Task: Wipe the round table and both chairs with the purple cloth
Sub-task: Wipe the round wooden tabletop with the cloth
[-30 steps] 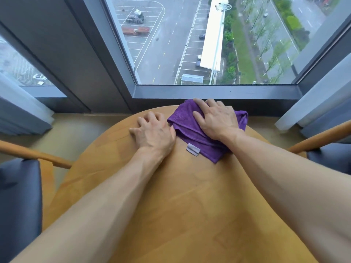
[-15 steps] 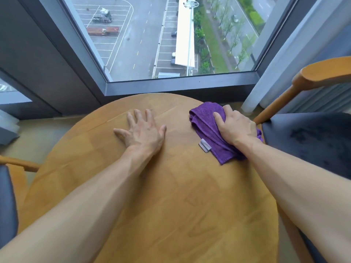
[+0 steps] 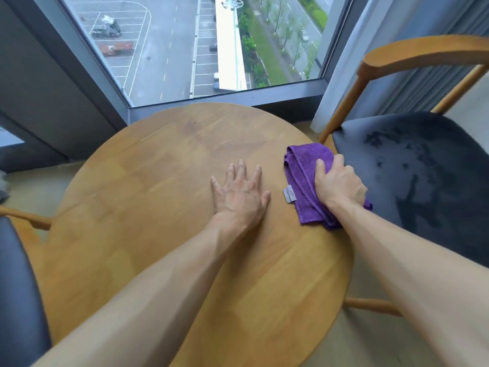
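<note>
Under the right hand (image 3: 340,182), the gripped purple microfibre cloth (image 3: 304,178) may slip off the round wooden table (image 3: 158,181); left hand (image 3: 239,194) lies flat.

Large window (image 3: 211,43) dead ahead, dark grey frame (image 3: 225,98), corner mullion on the left. View drops from high up onto a car park (image 3: 137,49), a long white roof (image 3: 229,49) and a tree-lined green strip (image 3: 267,51). Pale sheer curtain (image 3: 341,62) at right, grey drape (image 3: 428,75) beside it. Floor (image 3: 34,184) beige. Flat overcast daylight, soft shadows. Dark wall panel (image 3: 34,83) at left.
</note>
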`<state>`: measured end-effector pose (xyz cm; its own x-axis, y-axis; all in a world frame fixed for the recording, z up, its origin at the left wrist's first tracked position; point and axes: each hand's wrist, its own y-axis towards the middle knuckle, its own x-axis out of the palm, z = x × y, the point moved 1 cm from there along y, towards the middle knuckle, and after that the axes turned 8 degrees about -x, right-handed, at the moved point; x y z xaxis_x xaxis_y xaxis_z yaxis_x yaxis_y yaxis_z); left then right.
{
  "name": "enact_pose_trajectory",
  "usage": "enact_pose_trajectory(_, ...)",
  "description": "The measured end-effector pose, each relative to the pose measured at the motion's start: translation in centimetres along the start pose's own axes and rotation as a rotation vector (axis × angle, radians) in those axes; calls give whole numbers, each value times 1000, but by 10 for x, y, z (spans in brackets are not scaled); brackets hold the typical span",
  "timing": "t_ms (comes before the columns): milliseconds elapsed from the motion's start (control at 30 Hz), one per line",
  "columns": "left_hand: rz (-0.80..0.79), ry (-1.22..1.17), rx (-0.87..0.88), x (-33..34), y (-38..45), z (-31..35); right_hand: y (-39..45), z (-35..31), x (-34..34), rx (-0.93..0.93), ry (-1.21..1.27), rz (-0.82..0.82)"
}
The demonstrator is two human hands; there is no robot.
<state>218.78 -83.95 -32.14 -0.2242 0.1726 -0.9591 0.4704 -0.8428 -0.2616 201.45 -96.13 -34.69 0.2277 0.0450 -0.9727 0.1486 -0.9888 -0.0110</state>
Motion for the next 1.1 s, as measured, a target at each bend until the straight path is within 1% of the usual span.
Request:
enact_pose_trajectory(133, -2, -17, 39, 9, -34, 3, -39, 9, -5, 133, 40, 3)
enact_pose_trajectory(433, -73, -140, 151, 12, -104, 21, -120, 10, -5, 370, 87, -41)
enact_pose_trajectory(600, -5, -173, 275, 15, -135, 21, -156, 2, -6, 476, 125, -90)
enact_pose_trajectory(733, 19, -203, 336, 24, -153, 14, -180, -3, -7, 523, 167, -111)
enact_pose_trajectory(967, 27, -257, 364, 34, -188, -2, -231, -15, -13, 636, 340, -162)
enact_pose_trajectory(1100, 40, -284, 309, 40, -215, -19, -265, -30, -14, 724, 473, -175)
